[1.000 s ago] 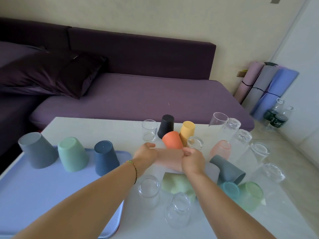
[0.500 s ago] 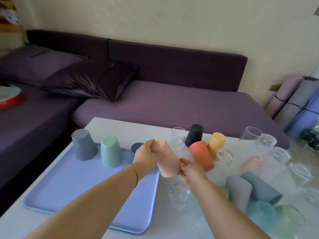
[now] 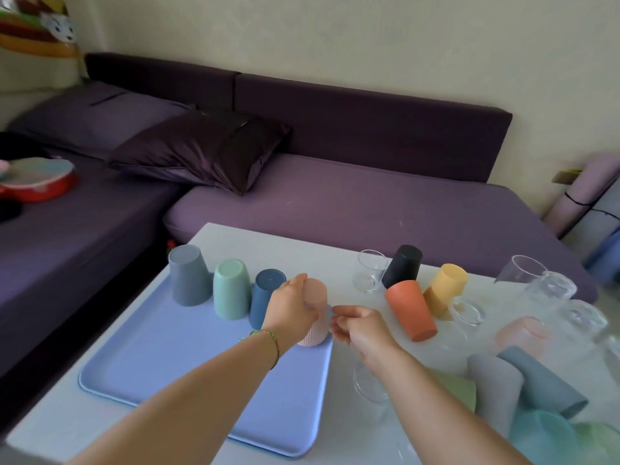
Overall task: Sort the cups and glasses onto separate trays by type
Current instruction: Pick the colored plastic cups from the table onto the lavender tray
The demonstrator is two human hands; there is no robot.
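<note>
My left hand (image 3: 293,305) grips a pale pink plastic cup (image 3: 317,317) held upside down at the right edge of the blue tray (image 3: 174,360). My right hand (image 3: 357,325) hovers just right of the cup with loosely curled fingers and holds nothing. On the tray stand a grey cup (image 3: 188,275), a mint cup (image 3: 231,288) and a navy cup (image 3: 266,293), all upside down. Orange (image 3: 411,310), yellow (image 3: 446,288) and black (image 3: 402,266) cups and clear glasses (image 3: 367,270) lie on the white table (image 3: 235,243).
Several more plastic cups (image 3: 523,391) and clear glasses (image 3: 550,290) crowd the table's right side. A purple sofa (image 3: 335,203) with a dark cushion runs behind the table. Rolled mats (image 3: 583,193) lean at the far right. A red bowl (image 3: 37,182) sits on the left seat.
My left hand carried the pink cup left and set it upside down over the tray's right edge. My right hand let go of it. The camera turned left.
</note>
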